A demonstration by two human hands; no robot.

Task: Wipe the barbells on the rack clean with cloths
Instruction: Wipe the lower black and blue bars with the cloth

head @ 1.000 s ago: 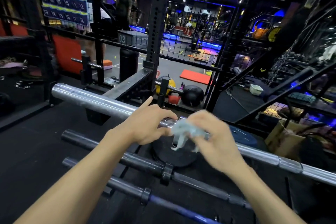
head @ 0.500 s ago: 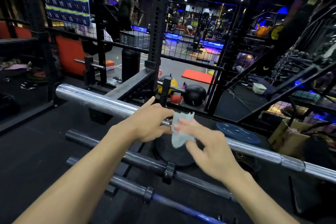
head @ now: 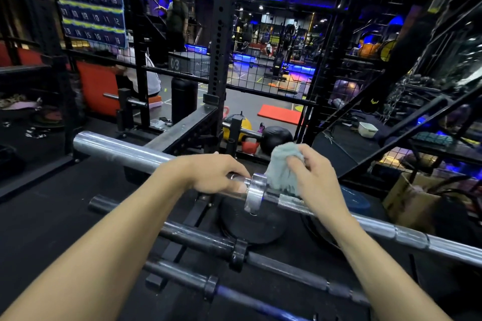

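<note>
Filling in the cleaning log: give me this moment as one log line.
left hand: grips silver barbell by collar | right hand: holds cloth against shaft | two dark barbells below: untouched

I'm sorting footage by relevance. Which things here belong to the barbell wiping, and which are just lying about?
Job: silver barbell, cloth, left hand, right hand, two dark barbells.
Lying about: medicine ball, red kettlebell, weight plate, white tub.
</note>
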